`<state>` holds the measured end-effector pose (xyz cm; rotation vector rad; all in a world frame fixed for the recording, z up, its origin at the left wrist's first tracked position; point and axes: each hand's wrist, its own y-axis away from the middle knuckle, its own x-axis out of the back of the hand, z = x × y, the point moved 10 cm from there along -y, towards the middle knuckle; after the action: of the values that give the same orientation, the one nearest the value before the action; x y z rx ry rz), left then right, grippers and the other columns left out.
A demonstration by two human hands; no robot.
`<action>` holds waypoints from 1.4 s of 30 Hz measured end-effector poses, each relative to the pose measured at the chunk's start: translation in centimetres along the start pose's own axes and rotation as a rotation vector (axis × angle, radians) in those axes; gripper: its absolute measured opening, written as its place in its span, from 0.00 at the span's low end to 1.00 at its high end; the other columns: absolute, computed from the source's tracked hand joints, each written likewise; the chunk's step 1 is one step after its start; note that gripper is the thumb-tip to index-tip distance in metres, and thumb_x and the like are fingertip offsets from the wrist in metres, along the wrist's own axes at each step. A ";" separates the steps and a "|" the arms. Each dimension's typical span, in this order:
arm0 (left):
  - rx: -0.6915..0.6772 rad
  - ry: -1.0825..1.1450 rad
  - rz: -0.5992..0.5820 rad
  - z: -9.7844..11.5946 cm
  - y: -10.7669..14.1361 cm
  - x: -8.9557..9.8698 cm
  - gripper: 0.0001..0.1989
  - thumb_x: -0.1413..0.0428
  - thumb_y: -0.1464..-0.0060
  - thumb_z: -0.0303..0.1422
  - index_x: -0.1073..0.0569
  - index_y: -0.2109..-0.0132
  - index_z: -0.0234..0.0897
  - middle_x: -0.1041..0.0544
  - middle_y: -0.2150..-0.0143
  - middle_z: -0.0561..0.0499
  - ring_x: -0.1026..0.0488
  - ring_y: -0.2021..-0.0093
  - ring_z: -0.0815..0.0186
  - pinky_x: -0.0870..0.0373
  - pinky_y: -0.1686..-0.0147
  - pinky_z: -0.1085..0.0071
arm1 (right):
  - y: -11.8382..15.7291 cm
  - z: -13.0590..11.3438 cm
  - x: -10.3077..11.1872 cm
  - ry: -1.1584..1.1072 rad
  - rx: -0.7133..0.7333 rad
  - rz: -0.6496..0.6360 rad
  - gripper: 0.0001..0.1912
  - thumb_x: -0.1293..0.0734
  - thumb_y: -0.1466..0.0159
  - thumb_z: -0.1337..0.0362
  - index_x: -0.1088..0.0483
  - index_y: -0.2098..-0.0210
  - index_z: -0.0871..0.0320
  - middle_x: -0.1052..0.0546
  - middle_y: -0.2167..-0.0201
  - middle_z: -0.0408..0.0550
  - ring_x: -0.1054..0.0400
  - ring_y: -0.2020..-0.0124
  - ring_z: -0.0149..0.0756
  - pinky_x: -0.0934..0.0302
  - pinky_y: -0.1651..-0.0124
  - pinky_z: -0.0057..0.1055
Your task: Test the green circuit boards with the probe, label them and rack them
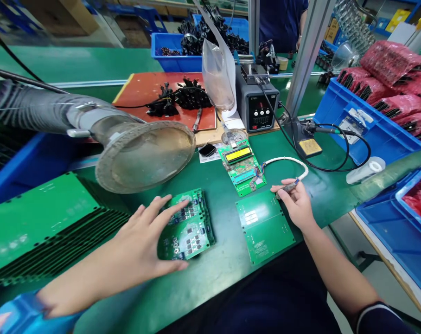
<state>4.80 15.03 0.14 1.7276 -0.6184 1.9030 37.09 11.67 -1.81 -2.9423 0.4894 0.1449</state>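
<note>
My left hand [144,241], fingers spread, is over the left part of a small stack of green circuit boards with components [193,227]. Whether its fingertips touch the top board I cannot tell. My right hand [296,202] pinches a probe connector [287,187] on a white cable, at the upper right corner of a flat green board [264,227]. The cable [294,160] curves back to a green tester board [250,181] with a lit yellow display [238,154].
A fume extractor hood [146,155] hangs over the table at left, beside a large stack of green boards [40,218]. Behind stand a soldering station [261,109] and iron holder [306,139]. Blue bins [366,125] with pink-wrapped packs are at right. A person [278,23] stands beyond.
</note>
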 end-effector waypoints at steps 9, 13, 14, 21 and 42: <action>-0.162 0.155 -0.005 13.9 -5.8 1.9 0.62 0.47 0.62 0.67 0.54 0.30 0.33 0.64 0.29 0.27 0.69 0.32 0.35 0.56 0.39 0.36 | 0.0 0.3 2.0 -0.101 0.006 0.134 0.13 0.31 0.39 0.59 0.36 0.57 0.54 0.19 0.67 0.44 0.24 0.63 0.34 0.31 0.55 0.36; -0.182 0.248 -0.151 20.3 -9.0 -0.2 0.64 0.39 0.70 0.63 0.49 0.31 0.33 0.56 0.30 0.27 0.67 0.32 0.32 0.56 0.38 0.36 | -0.1 0.8 2.1 -0.146 -0.026 0.149 0.15 0.31 0.40 0.58 0.37 0.57 0.54 0.19 0.66 0.44 0.23 0.65 0.34 0.29 0.57 0.35; -0.164 0.254 -0.142 20.5 -9.3 -0.6 0.63 0.36 0.71 0.60 0.48 0.32 0.34 0.54 0.30 0.28 0.66 0.32 0.32 0.56 0.39 0.36 | -0.2 1.0 2.1 -0.156 -0.039 0.146 0.15 0.31 0.40 0.58 0.37 0.57 0.54 0.19 0.66 0.44 0.23 0.67 0.34 0.29 0.58 0.35; -0.202 0.390 0.018 18.8 -8.3 1.6 0.61 0.29 0.70 0.47 0.49 0.32 0.41 0.53 0.32 0.32 0.55 0.33 0.32 0.47 0.40 0.37 | -0.2 0.9 1.6 -0.184 -0.082 0.102 0.18 0.31 0.41 0.55 0.39 0.56 0.52 0.20 0.65 0.43 0.23 0.72 0.33 0.26 0.66 0.34; -0.162 0.651 0.017 16.1 -4.4 -0.5 0.50 0.36 0.65 0.57 0.44 0.42 0.35 0.87 0.34 0.26 0.71 0.35 0.25 0.40 0.46 0.35 | 0.5 0.1 1.8 -0.052 -0.026 0.149 0.16 0.32 0.39 0.56 0.39 0.56 0.54 0.20 0.65 0.44 0.24 0.72 0.32 0.28 0.60 0.35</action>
<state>20.05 8.30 1.17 0.9168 -0.5079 2.1890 38.63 10.62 -2.22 -2.9171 0.7033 0.2461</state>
